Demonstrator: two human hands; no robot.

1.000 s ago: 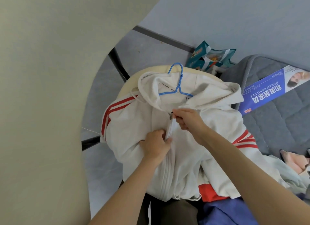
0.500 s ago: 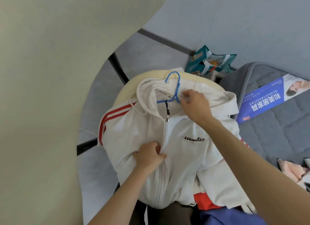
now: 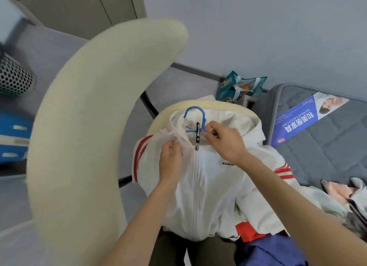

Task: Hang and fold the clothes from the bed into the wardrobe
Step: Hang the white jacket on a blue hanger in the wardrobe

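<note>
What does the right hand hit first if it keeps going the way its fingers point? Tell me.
Probably the blue hanger: the right hand points up-left at the white hoodie collar, fingertips at the hanger's neck. Depth is uncertain.

Large cream curved chair part blocked the whole left side, close to the white hoodie. Bed to the right lay mostly bare past the blue leaflet; clothes pile crowded the near right. Open floor beyond.
</note>
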